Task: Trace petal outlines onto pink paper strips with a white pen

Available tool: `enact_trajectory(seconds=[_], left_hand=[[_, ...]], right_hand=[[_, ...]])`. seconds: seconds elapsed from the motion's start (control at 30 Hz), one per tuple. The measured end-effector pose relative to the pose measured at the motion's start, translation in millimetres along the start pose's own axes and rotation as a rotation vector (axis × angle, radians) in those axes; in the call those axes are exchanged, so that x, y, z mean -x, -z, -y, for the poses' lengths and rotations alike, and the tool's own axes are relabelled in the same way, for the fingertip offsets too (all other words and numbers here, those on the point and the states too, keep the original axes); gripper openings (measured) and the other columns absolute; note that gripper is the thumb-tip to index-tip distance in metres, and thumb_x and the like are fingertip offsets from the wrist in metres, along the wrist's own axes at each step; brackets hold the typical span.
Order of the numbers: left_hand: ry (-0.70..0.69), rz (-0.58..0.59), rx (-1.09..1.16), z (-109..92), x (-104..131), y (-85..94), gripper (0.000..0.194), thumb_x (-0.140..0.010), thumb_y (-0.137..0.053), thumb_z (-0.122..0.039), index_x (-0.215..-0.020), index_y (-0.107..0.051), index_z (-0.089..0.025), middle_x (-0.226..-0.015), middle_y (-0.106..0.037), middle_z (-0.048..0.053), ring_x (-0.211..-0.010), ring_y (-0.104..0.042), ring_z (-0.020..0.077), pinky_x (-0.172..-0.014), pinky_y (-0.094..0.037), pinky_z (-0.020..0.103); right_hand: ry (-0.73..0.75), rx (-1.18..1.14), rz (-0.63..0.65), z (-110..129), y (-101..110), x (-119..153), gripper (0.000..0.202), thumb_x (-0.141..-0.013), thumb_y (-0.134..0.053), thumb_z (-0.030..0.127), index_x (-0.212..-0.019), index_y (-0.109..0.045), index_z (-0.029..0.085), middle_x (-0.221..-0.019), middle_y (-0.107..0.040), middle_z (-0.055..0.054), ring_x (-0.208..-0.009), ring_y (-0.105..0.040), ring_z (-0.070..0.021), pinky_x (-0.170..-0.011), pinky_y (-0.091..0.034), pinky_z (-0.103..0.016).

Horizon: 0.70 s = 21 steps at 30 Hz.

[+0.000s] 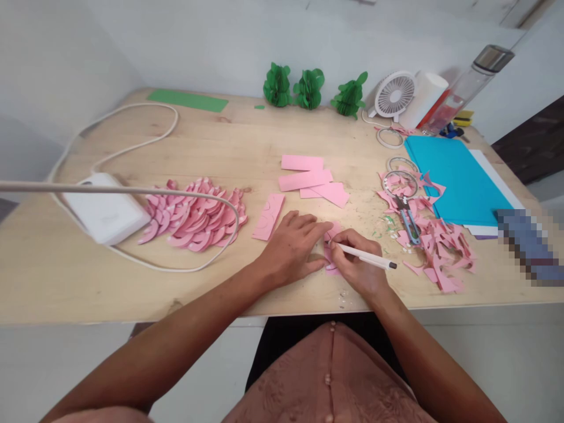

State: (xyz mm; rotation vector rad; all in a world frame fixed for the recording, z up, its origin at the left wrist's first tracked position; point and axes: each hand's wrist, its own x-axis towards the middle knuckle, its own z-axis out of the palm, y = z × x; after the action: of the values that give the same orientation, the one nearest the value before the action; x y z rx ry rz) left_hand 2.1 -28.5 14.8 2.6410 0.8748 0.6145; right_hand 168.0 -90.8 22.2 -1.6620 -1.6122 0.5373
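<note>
My right hand (359,264) grips a white pen (368,256), its tip end down at a small pink paper strip (332,271). Spread beside it, my left hand (295,247) rests on the table with its thumb and index finger at the strip's left side. The two hands cover much of that strip. Just left of my left hand's fingers lies another pink strip (268,217) with curved lines on it. Several plain pink strips (304,178) overlap beyond my hands.
A pile of curved pink pieces (202,214), a white box (106,208) and a looping cable lie left. Right are pink scraps (440,252), snips (409,223), tape rolls and a blue folder (458,176). Green paper shapes (308,89) and a fan (394,95) stand behind.
</note>
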Motion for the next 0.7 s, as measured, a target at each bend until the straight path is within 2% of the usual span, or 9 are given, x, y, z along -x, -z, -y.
enact_trajectory(seconds=[0.23,0.37,0.53,0.7], left_hand=[[0.006,0.011,0.002,-0.1,0.1,0.5,0.051,-0.08,-0.068,-0.034,-0.125,-0.054,-0.018,-0.122,-0.065,0.011,-0.119,-0.054,0.029,-0.108,-0.033,0.05],[-0.005,0.016,0.0,-0.4,0.1,1.4,0.055,-0.077,-0.071,-0.033,-0.126,-0.053,-0.015,-0.122,-0.064,0.013,-0.118,-0.054,0.0294,-0.107,-0.034,0.049],[-0.003,0.012,-0.008,-0.5,-0.2,1.5,0.056,-0.077,-0.072,-0.034,-0.126,-0.054,-0.015,-0.12,-0.065,0.013,-0.118,-0.054,0.0298,-0.106,-0.034,0.049],[-0.004,0.018,-0.013,0.4,0.1,0.5,0.054,-0.078,-0.07,-0.035,-0.126,-0.053,-0.016,-0.121,-0.064,0.012,-0.119,-0.054,0.0295,-0.106,-0.034,0.049]], right_hand=[[-0.012,-0.046,0.004,0.2,0.0,-0.3,0.009,-0.079,-0.056,0.021,-0.074,-0.063,0.02,-0.062,-0.062,0.003,-0.051,-0.051,-0.0102,-0.05,-0.039,-0.022],[-0.084,-0.129,-0.049,-1.2,6.1,-2.8,0.008,-0.078,-0.057,0.021,-0.075,-0.064,0.019,-0.064,-0.065,0.002,-0.054,-0.054,-0.0111,-0.051,-0.041,-0.021],[-0.152,-0.204,-0.037,-0.4,14.7,2.1,0.01,-0.079,-0.058,0.025,-0.074,-0.064,0.019,-0.065,-0.065,0.001,-0.056,-0.055,-0.0119,-0.051,-0.041,-0.021],[-0.077,-0.103,-0.016,-0.4,17.4,20.3,0.011,-0.084,-0.058,0.027,-0.085,-0.066,0.019,-0.067,-0.066,0.001,-0.052,-0.055,-0.011,-0.05,-0.041,-0.022]])
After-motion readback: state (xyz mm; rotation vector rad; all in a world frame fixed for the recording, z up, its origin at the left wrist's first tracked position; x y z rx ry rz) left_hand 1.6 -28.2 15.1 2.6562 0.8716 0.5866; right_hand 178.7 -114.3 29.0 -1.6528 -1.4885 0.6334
